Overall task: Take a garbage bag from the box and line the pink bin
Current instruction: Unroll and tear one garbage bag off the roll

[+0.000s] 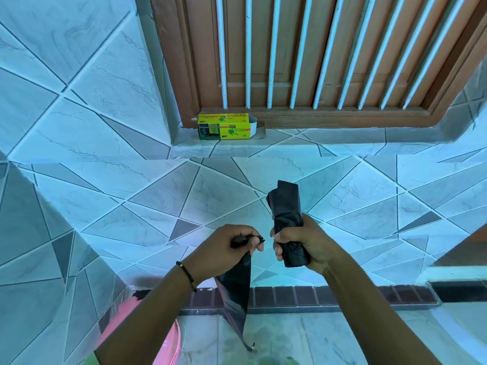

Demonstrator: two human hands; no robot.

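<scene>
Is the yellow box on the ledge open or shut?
Open: the yellow box lies on its side with its right end flap folded outward.

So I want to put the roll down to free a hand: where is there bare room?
The tiled sill is bare to the right of the yellow box, below the barred window. The floor right of the hanging bag is also open. It is crowded at lower left, around the pink bin. The right hand grips the roll.

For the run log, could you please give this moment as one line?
left hand: pinches torn-off black bag | right hand: grips bag roll | pink bin: unlined
</scene>
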